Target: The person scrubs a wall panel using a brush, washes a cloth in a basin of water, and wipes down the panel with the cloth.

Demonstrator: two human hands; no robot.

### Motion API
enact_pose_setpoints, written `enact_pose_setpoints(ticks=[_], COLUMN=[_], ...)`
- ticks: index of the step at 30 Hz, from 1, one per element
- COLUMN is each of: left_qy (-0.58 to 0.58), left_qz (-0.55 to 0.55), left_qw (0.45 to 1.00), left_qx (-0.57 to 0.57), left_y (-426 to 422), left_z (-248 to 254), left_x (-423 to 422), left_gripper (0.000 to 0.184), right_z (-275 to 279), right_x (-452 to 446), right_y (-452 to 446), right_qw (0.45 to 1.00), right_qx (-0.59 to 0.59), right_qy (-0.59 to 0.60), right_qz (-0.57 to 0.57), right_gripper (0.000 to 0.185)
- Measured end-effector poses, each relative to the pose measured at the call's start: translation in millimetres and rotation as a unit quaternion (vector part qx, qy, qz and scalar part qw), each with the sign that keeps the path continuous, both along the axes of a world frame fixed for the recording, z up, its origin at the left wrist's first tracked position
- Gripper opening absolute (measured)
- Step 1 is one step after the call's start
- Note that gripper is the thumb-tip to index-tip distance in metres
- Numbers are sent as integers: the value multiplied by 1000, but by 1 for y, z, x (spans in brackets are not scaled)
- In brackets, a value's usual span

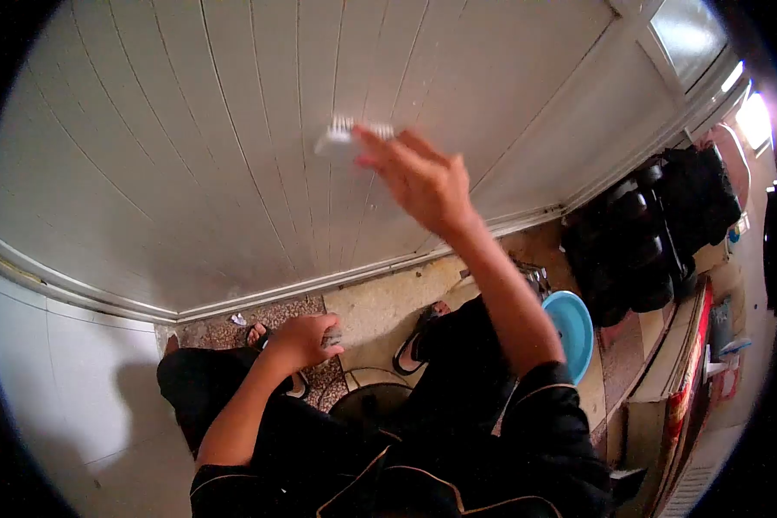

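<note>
A person in dark clothes looks down past their own knees toward a pale panel (233,173) with narrow grooves running up and down it. The right hand (419,177), raised and blurred, grips a white brush (338,138) by its back, bristles turned away from the palm. The brush is in front of the panel's grooved face; whether the bristles touch it, I cannot tell. The left hand (295,342) is lower, near the left knee, fingers curled around a small greyish thing (332,336) too unclear to identify. Sandals (406,356) show beneath the black trousers, on a floor (375,306) that is part plain, part speckled. A blue basin (582,332) is just beside the right forearm, and a dark pile (639,242) is farther right.

The likeliest trouble is the brush slipping, since the fingers hold only its back; a bristle catching in a groove could twist it loose. A careless swing of the right elbow might knock the basin. If the left fingers loosen, the small thing could drop near the feet.
</note>
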State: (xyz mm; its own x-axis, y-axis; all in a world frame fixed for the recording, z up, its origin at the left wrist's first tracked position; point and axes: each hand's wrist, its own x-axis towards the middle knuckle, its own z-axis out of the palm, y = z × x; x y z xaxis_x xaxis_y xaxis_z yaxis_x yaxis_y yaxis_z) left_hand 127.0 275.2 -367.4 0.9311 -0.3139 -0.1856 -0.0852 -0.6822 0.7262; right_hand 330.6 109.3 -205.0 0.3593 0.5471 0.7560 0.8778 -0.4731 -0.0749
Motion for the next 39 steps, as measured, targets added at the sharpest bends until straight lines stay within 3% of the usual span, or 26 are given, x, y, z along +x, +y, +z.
enact_pose_setpoints(ticks=[1,3,5,7,10,13,16,19,20,22,24,26,27,28,29,30,33,34,35,36,37,39], left_qy=[-29,19,31,42,19,-21,-2,-19,-8,84,62,18,90,90,85,80,68,86,10,-72,-82,-73], left_qz=[4,0,-3,1,5,12,18,21,21,26,31,23,0,1,6,10,7,0,10,23,50,27], left_qw=[999,1000,999,999,1000,999,999,999,999,994,996,999,993,993,992,991,990,990,999,997,995,997], left_qx=[19,20,18,12,16,32,35,27,23,62,55,21,81,82,94,106,121,115,48,-17,-34,8], left_y=[-1,0,1,1,1,-1,0,1,1,1,1,0,-2,-1,1,1,5,4,6,7,4,8], left_z=[0,21,23,21,17,22,26,20,23,32,31,19,31,32,31,31,23,18,13,9,13,8], left_x=[-3,-5,-7,-8,-9,-10,-9,-13,-13,-10,-13,-11,-4,-5,-7,-8,-12,-19,-21,-21,-22,-26], left_gripper=[38,39,38,38,38,38,39,36,36,47,47,46,48,48,48,49,48,48,38,28,28,37], right_z=[17,84,133,148,74,-43,-36,45,73,88,64,-40,-65,-80,-78,-68,10,48,86,96,107,93], right_x=[-1,6,9,12,9,-2,-8,-2,-8,-2,-13,-11,-19,-27,-27,-26,-10,-5,0,1,1,-5], right_y=[0,12,27,35,16,0,3,21,25,30,34,28,21,15,15,15,28,40,52,57,62,59], right_qw=[1000,986,976,971,984,998,998,990,990,981,985,989,998,995,996,995,993,989,981,977,971,976], right_qx=[-13,84,97,105,85,-60,-60,98,109,128,153,139,53,-59,-72,-87,14,62,107,127,147,121], right_qy=[-20,-137,-163,-162,-131,-12,-6,-63,-90,-141,-67,-32,25,59,21,-17,-114,-122,-132,-127,-123,-161], right_qz=[-11,54,110,140,83,-3,1,78,8,20,35,34,2,-52,-46,-40,14,53,92,118,144,79], right_gripper=[35,25,25,27,21,44,45,29,15,9,13,38,50,54,55,55,20,19,18,23,28,26])
